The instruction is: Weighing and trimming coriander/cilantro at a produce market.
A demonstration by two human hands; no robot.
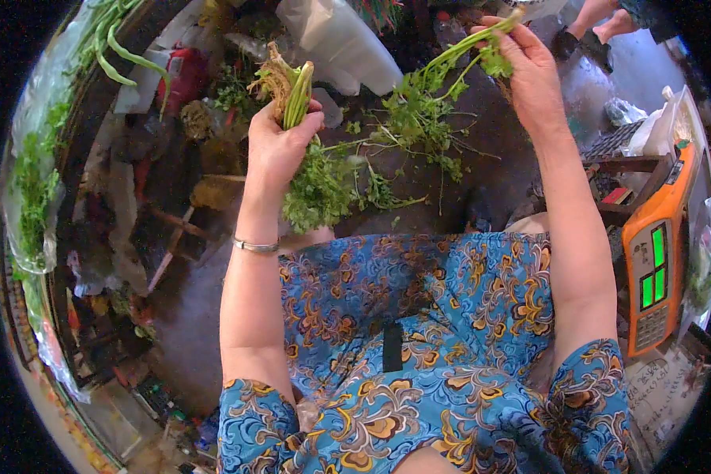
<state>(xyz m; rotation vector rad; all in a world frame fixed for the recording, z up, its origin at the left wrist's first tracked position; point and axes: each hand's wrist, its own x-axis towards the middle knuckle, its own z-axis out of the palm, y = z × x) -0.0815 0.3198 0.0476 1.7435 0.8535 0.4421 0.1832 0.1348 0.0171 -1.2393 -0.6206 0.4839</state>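
Note:
My left hand (275,145) grips a bunch of leafy green herbs (323,186) around its stems. The cut stem ends and some brown roots (274,83) stick up above the fist, and the leaves hang below it. Farther right and higher, my right hand (533,80) pinches a thin sprig (471,42) near its pale root end. Its green stems slant down to the left. Loose leaves and stems (418,121) lie scattered on the dark ground between and below the hands; where the sprig's own leaves end among them I cannot tell.
An orange digital scale (657,237) with lit green displays stands at the right. A whitish plastic bag (340,44) lies ahead. Green beans (115,53) and bagged greens (35,189) rest along the left ledge, near a red object (183,74). Another person's feet (610,26) show at upper right.

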